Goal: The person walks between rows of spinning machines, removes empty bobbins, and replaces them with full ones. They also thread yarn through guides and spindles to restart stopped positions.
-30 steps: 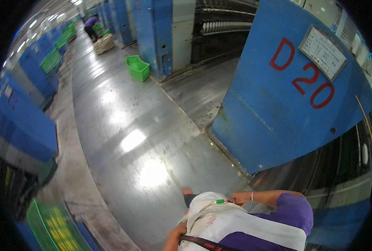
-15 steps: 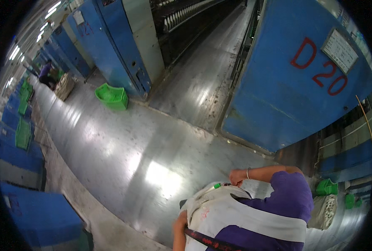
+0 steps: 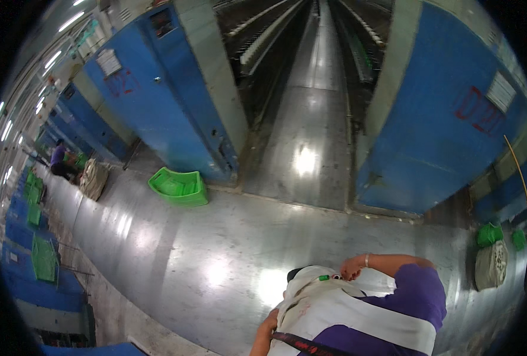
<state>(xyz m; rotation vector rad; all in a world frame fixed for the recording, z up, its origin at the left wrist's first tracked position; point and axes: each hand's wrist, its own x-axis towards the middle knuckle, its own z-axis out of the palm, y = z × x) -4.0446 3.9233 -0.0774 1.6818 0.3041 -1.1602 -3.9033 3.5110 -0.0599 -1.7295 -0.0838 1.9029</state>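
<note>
My right hand [image 3: 352, 268] is bent in front of my body with its fingers curled, a pale band round the wrist. It is close beside a small green item [image 3: 324, 277] at the top edge of an off-white apron or pouch [image 3: 311, 299]. Whatever the curled fingers hold, if anything, is hidden. Low on the apron's left side rests my left hand [image 3: 268, 323]. Its fingertips are tucked against the cloth and cannot be made out. A dark strap [image 3: 308, 343] with red marks crosses the lower part of the apron.
A green plastic crate [image 3: 179, 187] stands on the shiny floor by a blue machine cabinet [image 3: 157, 95]. Another blue cabinet [image 3: 435, 118] flanks the aisle [image 3: 311, 136]. At the far left, a person [image 3: 62, 161] bends near a cloth sack [image 3: 94, 179]. Another sack [image 3: 490, 267] stands right.
The view has swung so the aisle between the cabinets now lies straight ahead. Both hands keep nearly the same pose at the apron. The green crate appears nearer.
</note>
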